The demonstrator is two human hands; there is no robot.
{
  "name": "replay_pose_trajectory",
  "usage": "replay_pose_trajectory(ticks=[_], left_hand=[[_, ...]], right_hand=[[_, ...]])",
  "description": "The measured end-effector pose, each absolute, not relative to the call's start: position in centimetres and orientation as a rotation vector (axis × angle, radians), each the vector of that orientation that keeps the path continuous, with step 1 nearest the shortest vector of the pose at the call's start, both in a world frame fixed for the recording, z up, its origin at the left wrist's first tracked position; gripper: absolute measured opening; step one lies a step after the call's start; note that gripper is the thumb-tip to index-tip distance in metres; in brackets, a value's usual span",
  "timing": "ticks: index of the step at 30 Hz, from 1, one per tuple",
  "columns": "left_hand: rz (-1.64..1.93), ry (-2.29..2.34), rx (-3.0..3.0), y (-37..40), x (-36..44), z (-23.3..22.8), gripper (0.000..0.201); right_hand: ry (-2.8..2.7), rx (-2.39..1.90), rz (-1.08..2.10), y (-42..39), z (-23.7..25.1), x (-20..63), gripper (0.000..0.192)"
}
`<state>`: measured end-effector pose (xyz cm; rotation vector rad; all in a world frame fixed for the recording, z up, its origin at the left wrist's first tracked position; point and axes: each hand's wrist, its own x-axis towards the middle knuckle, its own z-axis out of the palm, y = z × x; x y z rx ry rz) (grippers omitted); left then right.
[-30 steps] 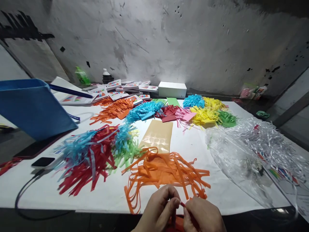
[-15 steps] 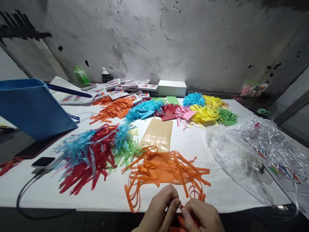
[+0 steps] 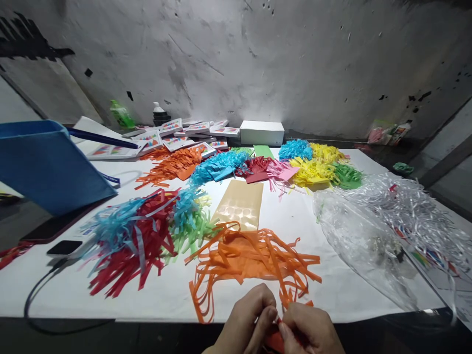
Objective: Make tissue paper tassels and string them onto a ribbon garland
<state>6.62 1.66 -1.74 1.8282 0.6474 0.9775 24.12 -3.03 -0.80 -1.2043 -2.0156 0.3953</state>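
At the bottom edge of the head view, my left hand (image 3: pixel 248 322) and my right hand (image 3: pixel 313 330) press together on a small piece of orange-red fringed paper (image 3: pixel 275 339), pinched between thumbs and fingers. Most of that piece is hidden by the fingers. Just beyond my hands lies a loose pile of orange paper strips (image 3: pixel 250 260) on the white table cover (image 3: pixel 158 300). A tan sheet of round stickers (image 3: pixel 240 204) lies behind the orange pile.
A mixed heap of red, blue and green fringes (image 3: pixel 140 236) lies to the left. More coloured fringe piles (image 3: pixel 313 169) and small boxes (image 3: pixel 177 135) line the back. Crumpled clear plastic (image 3: pixel 387 231) fills the right. A blue bag (image 3: pixel 47 164), a phone (image 3: pixel 65 247) and a cable sit left.
My hands have slid slightly down and closer to me, still working the orange-red piece. The view has tilted a little; nothing else on the table has moved.
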Motion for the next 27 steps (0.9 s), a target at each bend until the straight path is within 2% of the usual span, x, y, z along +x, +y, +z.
replay_pose_trajectory(ticks=[7,14,22,27], left_hand=[[0.802,0.639,1.361,1.3,7.2,-0.3,0.045],[0.732,0.466,0.661,1.1,8.5,-1.9,0.052],[0.756,0.626,0.943,1.3,7.6,-0.9,0.049],[0.788,0.699,1.229,1.3,7.0,0.2,0.049]], right_hand=[[-1.944,-1.181,0.238,-2.9,-1.3,23.7,0.026],[-1.937,-1.182,0.28,-3.0,-1.2,23.5,0.029],[-1.966,-1.219,0.225,-3.2,-0.8,23.6,0.026],[-1.98,-1.208,0.543,-3.2,-0.4,24.3,0.025]])
